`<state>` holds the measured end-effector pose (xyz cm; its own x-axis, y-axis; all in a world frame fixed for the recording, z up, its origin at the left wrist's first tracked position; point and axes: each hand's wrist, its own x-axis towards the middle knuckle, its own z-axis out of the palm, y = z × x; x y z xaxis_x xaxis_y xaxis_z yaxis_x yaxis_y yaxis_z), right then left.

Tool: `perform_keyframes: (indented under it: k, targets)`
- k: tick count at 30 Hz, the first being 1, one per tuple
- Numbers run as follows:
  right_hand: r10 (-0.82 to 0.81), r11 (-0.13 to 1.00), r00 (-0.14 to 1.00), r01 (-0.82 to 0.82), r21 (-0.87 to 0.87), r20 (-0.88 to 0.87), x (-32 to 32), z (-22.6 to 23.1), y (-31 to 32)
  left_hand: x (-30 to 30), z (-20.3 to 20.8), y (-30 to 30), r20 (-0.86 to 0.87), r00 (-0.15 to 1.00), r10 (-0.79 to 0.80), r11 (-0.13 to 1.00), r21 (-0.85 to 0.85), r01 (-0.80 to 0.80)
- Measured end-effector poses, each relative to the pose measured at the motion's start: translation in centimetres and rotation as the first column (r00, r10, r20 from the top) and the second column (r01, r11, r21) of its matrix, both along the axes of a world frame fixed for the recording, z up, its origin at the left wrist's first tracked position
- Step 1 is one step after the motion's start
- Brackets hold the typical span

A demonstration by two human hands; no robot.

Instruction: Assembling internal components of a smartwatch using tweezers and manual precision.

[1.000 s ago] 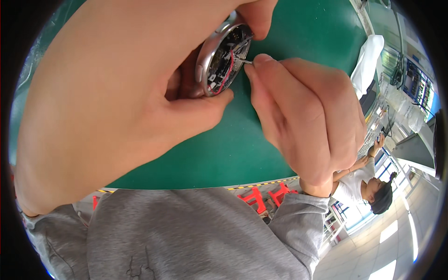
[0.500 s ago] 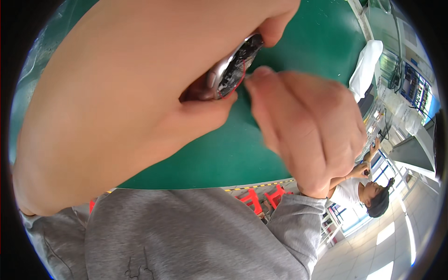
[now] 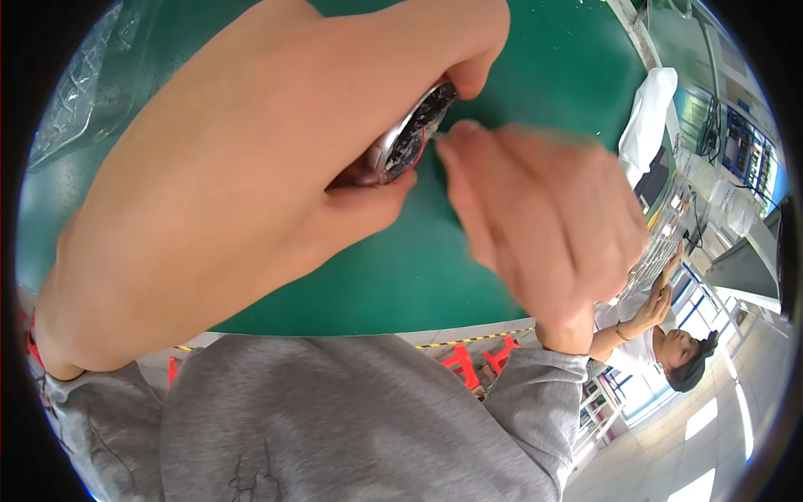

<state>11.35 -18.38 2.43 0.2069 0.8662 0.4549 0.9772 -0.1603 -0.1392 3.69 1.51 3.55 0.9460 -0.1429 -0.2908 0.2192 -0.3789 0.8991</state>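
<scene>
My left hand [image 3: 242,159] is closed around a small rounded device [image 3: 410,138] with a shiny silver rim. Its dark inner side, tilted toward the right, shows a thin red wire [image 3: 421,151] along the edge. Most of the casing is hidden by my palm and fingers. Just to the right, my right hand [image 3: 544,209] is closed in a pinch, its thumb and forefinger tips close to the device's dark side. A small pale bit shows at those fingertips, too blurred to name. Both hands are over a green tabletop [image 3: 351,293].
Clear plastic wrapping [image 3: 79,100] lies at the far left. A white cloth-like piece [image 3: 648,117] rests along the right table edge. Beyond that edge, a co-worker [image 3: 644,335] in a white top and dark cap has hands raised. Red stools [image 3: 460,366] stand below the front edge.
My left hand and the device have shifted slightly left, uncovering more plastic wrapping. My right hand stays pinched beside the device, moving a little left. The co-worker's hands have changed position.
</scene>
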Motion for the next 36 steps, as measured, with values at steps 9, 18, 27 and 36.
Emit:
perform_keyframes:
  k: [9, 18, 27, 36]
  targets:
    - [-0.006, 1.0, 0.999, 0.004, 0.026, 0.044, 0.1, -0.5, -0.4, 0.4, 0.0, -1.4, 0.083, 0.996, 0.039, 0.999, -0.015, -0.038]
    - [0.048, 0.998, 0.998, -0.05, 0.03, 0.047, 0.1, -0.3, -0.5, 0.0, -0.1, -1.6, 0.125, 0.992, 0.029, 0.996, 0.08, -0.039]
    - [0.043, 0.997, 0.998, -0.046, 0.056, 0.054, 0.3, -0.6, -0.6, -0.1, -0.5, -1.8, 0.111, 0.994, 0.018, 0.998, 0.065, -0.025]
    - [-0.031, 0.989, 0.998, 0.023, 0.148, 0.051, 0.4, -1.5, -0.6, -0.1, -1.4, -1.6, 0.135, 0.99, -0.041, 0.998, 0.062, 0.033]
